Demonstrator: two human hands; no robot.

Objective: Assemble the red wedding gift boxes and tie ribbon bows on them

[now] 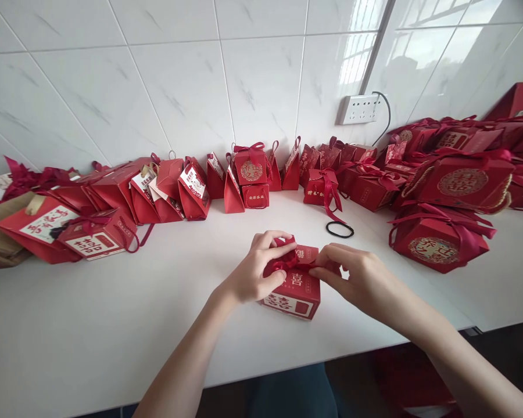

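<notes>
Red box [307,288]: held at nine o'clock by left grip [255,270]. Ribbon [303,266]: pinched at three o'clock by right grip [359,267].

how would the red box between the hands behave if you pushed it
The red box probably stays stiff, since its panels look flat with crisp folded edges. It would likely slide rather than roll, given its straight-edged shape on the white tabletop. The ribbon, curling in loops, would probably flop.
</notes>
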